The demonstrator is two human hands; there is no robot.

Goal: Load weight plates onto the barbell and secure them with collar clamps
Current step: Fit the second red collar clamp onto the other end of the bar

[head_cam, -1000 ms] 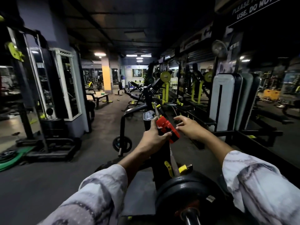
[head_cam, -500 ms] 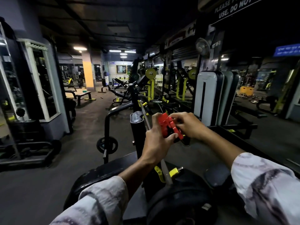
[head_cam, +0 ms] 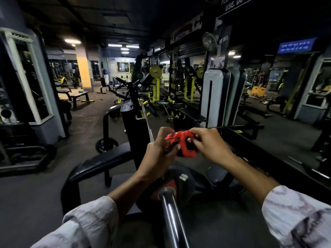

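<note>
From my head camera, my left hand (head_cam: 159, 154) is curled shut around one side of the red collar clamp (head_cam: 181, 143), and my right hand (head_cam: 208, 145) pinches its other side with bent fingers. I hold the clamp in the air above the black weight plate (head_cam: 189, 181) on the barbell (head_cam: 172, 219).

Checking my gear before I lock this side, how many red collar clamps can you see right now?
1. The red collar clamp is held between the left hand and right hand, above the bare barbell sleeve. Another may be out of view.
</note>
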